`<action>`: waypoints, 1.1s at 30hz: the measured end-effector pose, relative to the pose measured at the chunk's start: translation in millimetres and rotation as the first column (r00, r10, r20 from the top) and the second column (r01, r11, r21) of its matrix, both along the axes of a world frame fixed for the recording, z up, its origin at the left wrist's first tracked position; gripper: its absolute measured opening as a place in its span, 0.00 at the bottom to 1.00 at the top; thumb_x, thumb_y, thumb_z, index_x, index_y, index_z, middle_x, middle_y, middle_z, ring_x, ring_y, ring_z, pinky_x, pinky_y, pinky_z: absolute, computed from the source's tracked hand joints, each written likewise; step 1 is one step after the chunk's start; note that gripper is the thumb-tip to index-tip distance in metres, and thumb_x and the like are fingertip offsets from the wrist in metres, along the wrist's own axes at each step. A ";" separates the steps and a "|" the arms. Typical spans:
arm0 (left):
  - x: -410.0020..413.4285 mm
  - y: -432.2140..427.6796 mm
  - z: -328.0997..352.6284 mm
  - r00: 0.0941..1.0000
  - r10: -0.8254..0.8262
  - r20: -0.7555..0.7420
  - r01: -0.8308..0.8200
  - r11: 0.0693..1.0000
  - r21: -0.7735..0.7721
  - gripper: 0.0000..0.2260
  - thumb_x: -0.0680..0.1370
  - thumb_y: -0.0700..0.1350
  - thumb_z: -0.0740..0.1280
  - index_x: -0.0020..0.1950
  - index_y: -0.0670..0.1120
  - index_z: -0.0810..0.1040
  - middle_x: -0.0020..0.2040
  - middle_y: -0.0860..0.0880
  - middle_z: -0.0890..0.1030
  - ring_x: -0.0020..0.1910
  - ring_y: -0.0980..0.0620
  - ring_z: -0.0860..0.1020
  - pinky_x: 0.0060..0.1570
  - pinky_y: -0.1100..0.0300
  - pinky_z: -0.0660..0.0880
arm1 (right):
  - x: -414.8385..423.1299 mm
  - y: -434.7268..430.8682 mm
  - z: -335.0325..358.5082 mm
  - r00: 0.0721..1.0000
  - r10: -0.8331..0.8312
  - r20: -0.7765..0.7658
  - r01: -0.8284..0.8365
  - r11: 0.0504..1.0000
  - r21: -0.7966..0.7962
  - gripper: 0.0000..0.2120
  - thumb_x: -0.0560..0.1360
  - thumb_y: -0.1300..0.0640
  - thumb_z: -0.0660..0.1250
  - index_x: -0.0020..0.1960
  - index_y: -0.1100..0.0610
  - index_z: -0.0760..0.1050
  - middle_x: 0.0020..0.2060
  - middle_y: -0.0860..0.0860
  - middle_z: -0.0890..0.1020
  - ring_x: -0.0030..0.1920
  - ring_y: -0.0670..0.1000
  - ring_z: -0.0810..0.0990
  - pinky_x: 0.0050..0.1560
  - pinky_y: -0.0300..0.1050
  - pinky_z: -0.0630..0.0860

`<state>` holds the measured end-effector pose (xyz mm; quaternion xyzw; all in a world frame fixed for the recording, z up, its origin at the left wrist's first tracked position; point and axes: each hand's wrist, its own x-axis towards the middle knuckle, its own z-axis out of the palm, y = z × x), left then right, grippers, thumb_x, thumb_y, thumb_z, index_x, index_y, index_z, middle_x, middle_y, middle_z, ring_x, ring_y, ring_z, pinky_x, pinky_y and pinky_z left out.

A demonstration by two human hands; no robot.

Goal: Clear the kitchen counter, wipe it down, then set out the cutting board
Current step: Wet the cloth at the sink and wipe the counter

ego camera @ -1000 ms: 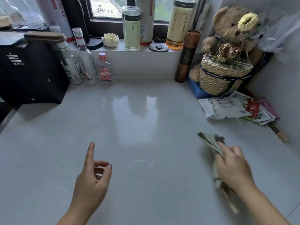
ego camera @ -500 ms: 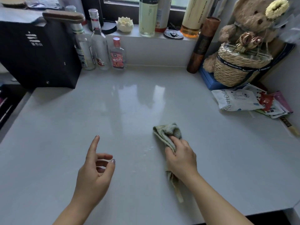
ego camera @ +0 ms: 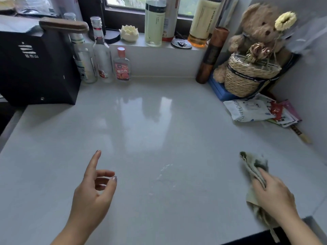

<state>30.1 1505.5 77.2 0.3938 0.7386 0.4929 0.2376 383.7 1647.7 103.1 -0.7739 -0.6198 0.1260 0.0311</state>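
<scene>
Head view shows a crumpled grey-green cleaning cloth [ego camera: 254,167] pressed flat on the glossy pale-grey stone counter [ego camera: 159,121] near its right front edge. It looks soft, limp and light, best bunched under the palm. The right hand [ego camera: 273,195] presses down on it; the left hand [ego camera: 93,193] hovers loosely spread, empty.
</scene>
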 end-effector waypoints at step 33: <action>-121.7 -53.6 -5.6 0.985 0.117 -0.126 -0.130 0.986 -0.101 0.24 0.67 0.52 0.65 0.63 0.59 0.68 0.45 0.61 0.78 0.53 0.48 0.75 0.54 0.51 0.69 | -216.6 -121.8 -22.1 0.949 0.231 -0.216 -0.211 0.971 0.111 0.21 0.67 0.52 0.62 0.58 0.57 0.79 0.50 0.61 0.82 0.46 0.56 0.84 0.42 0.45 0.78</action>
